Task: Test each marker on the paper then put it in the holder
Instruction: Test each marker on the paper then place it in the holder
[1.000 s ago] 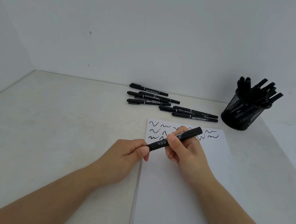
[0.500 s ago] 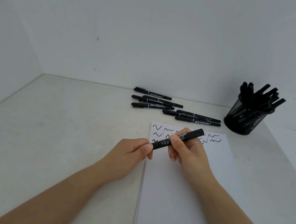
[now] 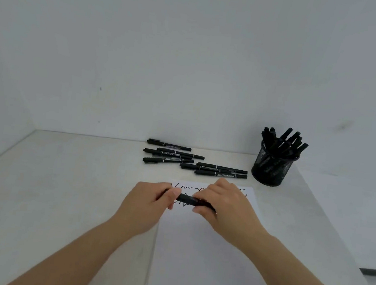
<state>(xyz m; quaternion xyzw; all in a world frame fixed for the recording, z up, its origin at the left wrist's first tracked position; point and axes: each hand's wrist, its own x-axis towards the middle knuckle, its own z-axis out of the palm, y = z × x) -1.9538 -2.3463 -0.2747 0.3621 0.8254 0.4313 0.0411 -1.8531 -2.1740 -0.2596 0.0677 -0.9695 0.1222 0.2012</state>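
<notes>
A black marker (image 3: 189,199) lies almost level between both hands, above the top of the white paper (image 3: 203,255). My left hand (image 3: 150,204) pinches its left end, and my right hand (image 3: 227,204) wraps the rest of its barrel. Black squiggles (image 3: 185,187) run along the paper's top, partly hidden by my hands. The black mesh holder (image 3: 272,168) stands at the back right with several markers upright in it. Several loose black markers (image 3: 174,154) lie in a group on the table behind the paper.
The white table (image 3: 61,187) meets walls at the back and left. Its right edge (image 3: 336,227) runs close beside the paper and holder, with a dark strip of floor (image 3: 375,272) beyond it.
The marker has swung from a slant to nearly level, and my right hand has turned over on top of it. Both hands have closed in together. The view has tilted upward.
</notes>
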